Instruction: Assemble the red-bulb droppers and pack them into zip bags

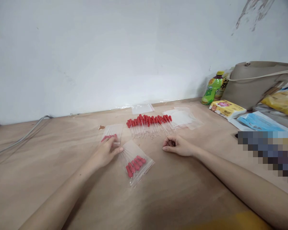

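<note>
Beneath the fingers of my left hand [105,153] lies a clear zip bag [114,129] of red-bulbed droppers. Its thumb, spread apart, touches the corner of a second zip bag [138,164], which holds several droppers with their red bulbs toward me. My right hand [179,146] rests on the table, fingers curled in and thumb against them, with nothing visible in it. Just beyond both hands, a row of loose droppers [150,123] lies side by side, red rubber bulbs pointing to the wall and thin clear tubes toward me.
Flat clear bags [182,117] lie right of the dropper row, and another bag [142,109] sits behind it. At right are a green bottle [212,89], a yellow tissue pack [227,109], a blue mask [261,121] and a beige bag [247,83]. A grey cable [31,132] crosses the left.
</note>
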`<state>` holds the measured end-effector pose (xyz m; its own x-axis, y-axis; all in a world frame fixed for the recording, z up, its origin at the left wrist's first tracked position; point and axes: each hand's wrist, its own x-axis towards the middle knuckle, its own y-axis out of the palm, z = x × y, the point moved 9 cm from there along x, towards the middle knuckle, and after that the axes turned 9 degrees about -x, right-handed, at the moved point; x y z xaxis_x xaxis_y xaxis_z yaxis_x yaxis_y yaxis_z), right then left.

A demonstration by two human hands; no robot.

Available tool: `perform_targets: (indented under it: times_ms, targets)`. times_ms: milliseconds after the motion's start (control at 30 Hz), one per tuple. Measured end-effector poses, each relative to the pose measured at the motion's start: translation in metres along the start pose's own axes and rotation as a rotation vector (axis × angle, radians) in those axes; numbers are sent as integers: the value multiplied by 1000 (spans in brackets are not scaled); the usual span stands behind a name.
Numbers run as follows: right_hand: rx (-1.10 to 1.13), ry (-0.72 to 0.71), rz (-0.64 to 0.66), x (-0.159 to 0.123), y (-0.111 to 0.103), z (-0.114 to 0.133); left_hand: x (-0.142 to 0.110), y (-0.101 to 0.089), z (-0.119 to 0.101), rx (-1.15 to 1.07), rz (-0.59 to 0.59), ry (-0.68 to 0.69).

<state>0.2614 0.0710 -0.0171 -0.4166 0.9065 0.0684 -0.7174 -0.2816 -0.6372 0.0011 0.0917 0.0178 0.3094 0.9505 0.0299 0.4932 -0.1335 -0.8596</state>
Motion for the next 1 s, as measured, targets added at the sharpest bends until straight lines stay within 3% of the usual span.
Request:
perform_targets:
  times_ms: [100, 267, 433, 533, 700, 800, 900, 1000]
  targets:
    - [-2, -4, -7, 0, -1, 0, -3, 11, 11, -19, 28, -131]
    - [6, 1, -6, 0, -1, -1, -5, 16, 11, -155, 92, -148]
    - [15, 7, -6, 0, -1, -1, -4, 19, 8, -550, 147, -182]
    - [20, 1, -3, 1, -1, 0, 7, 8, 18, -789, 8, -194]
    - [9, -4, 0, 0, -1, -1, 39, -18, 46, -953, -210, -288]
    - [-2, -25, -7, 0, 1, 0, 69, -32, 51, -894, -254, -266]
    - [-56, -32, -55, 0, -1, 0, 94, -41, 51, -664, -296, -192]
    - [-281, -42, -254, -3, -29, -1, 97, -48, 43, -289, -397, -61]
